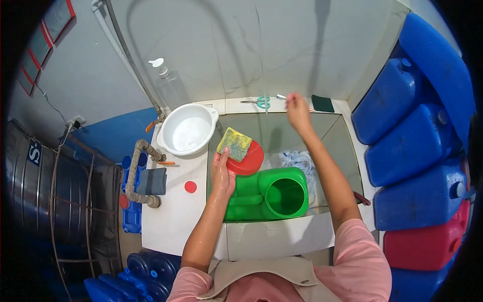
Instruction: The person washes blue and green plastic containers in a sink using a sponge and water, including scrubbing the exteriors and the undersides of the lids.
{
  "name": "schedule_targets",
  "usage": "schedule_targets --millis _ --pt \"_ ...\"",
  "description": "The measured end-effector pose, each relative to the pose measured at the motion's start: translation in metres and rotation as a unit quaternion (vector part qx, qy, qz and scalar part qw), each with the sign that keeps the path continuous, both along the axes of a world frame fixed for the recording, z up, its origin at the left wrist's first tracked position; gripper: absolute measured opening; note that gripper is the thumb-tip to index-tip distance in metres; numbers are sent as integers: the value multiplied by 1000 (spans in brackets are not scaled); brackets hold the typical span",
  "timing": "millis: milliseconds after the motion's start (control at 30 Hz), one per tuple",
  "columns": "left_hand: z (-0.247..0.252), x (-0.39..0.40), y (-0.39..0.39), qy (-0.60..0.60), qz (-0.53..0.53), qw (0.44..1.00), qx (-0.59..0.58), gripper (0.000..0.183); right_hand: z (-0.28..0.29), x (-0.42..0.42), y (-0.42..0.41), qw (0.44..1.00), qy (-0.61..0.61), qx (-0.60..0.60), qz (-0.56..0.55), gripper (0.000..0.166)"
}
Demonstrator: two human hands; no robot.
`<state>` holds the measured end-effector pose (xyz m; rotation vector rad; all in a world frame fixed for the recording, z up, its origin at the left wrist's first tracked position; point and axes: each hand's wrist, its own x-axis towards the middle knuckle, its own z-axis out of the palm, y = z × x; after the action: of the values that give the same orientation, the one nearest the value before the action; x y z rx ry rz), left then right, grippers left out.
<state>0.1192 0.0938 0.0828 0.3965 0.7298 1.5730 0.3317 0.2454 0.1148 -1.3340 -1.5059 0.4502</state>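
My left hand (222, 171) grips a red round lid (251, 162) together with a yellow sponge (234, 143) that has a worn grey-green face. Below them a green plastic jug (245, 205) lies in the sink basin (332, 139), its wide round mouth uncovered and its moulded handle toward the left. At the back ledge my right hand (297, 107) is over a toothbrush (281, 97), fingers curled and blurred; whether they hold its handle is unclear. Teal-handled scissors (262, 102) lie to the left of that hand, and a dark green scouring pad (322, 104) to its right.
Water runs in a thin stream (265, 83) into the basin, where pale blue-white strands (298, 160) lie. On the left counter are a white basin (188, 128), a pump bottle (168, 81), a red cap (190, 187), a grey cloth (153, 181) and pipework (132, 170). Blue containers (407, 151) line the right.
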Motion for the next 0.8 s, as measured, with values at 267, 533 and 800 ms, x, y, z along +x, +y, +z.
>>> schedule_targets --millis 267,533,800 --pt "2 -8 -10 15 36 999 -6 26 -79 -36 35 868 115 -443 192 14" --pt "-2 -4 -7 35 51 998 -22 30 -84 -22 50 906 -111 -387 131 25" --pt "-4 -7 -1 43 43 998 -35 28 -11 -74 -32 834 79 -378 393 41"
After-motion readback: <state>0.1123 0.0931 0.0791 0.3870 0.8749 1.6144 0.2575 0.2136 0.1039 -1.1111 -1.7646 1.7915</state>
